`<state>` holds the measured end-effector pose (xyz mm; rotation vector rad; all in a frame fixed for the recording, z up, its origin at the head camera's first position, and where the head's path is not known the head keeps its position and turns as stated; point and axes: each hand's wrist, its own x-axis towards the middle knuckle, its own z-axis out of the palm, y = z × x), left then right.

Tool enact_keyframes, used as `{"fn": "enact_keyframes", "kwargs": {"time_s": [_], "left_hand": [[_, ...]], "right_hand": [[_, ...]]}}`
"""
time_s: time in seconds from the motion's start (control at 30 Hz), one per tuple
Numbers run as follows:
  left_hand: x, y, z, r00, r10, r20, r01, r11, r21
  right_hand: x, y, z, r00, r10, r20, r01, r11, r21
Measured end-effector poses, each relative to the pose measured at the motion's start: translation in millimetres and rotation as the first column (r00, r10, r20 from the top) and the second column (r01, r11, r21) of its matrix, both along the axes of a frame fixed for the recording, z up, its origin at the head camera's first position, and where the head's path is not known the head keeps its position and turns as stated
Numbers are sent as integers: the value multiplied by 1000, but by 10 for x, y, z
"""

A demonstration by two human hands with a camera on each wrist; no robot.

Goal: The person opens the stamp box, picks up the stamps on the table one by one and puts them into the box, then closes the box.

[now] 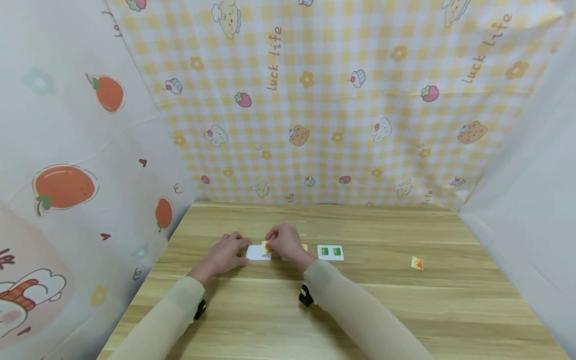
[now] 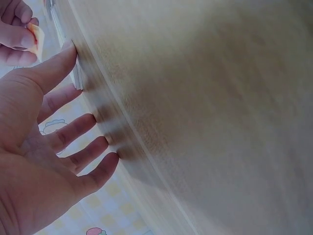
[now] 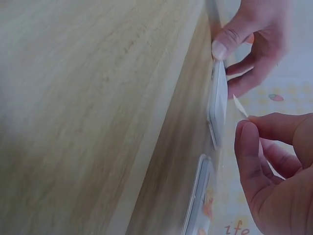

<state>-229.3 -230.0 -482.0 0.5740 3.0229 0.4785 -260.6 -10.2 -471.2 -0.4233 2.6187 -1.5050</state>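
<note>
A blank white card [image 1: 258,252] lies on the table, part of a thick stack or slab in the right wrist view. My left hand [image 1: 227,254] holds its left end, thumb at the near edge and index finger at the far edge, other fingertips resting on the wood. Between thumb and index finger, my right hand [image 1: 286,245] pinches a small thin sticker [image 1: 265,247], yellow with an orange print, over the card's right end. Behind that wrist, a second white card with orange-printed squares [image 1: 305,247] is mostly hidden. In the right wrist view this second card [image 3: 198,196] lies beside the first.
Right of my right hand lies a white card with two green squares [image 1: 330,252]. Farther right, a loose orange-printed sticker [image 1: 417,263] rests on the wooden table [image 1: 382,305]. Faint clear outlines show on the wood behind the cards. Patterned cloth [image 1: 324,110] hangs behind the table.
</note>
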Motion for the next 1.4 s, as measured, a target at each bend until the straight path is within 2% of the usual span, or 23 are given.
{"fn": "enact_keyframes", "kwargs": {"time_s": [0.13, 0.33, 0.6, 0.77, 1.03, 1.4], "left_hand": [[-14, -1, -1, 1000, -2, -2, 2, 1000, -5], [-15, -5, 10, 1000, -3, -2, 3, 1000, 4], [0, -11, 10, 1000, -11, -14, 11, 1000, 2], [10, -7, 24, 1000, -16, -18, 16, 1000, 20], [5, 2, 15, 1000, -21, -20, 21, 1000, 11], [13, 2, 21, 999, -27, -25, 28, 999, 16]], "right_hand": [[-2, -56, 11, 1000, -16, -10, 17, 997, 71], [-14, -128, -29, 991, -38, -126, 68, 967, 245], [19, -179, -60, 987, -66, -144, 112, 931, 347], [45, -191, -35, 987, -86, -139, 132, 919, 372], [33, -212, -30, 989, -110, -97, 138, 922, 362], [33, -253, -51, 986, -148, -81, 167, 929, 331]]}}
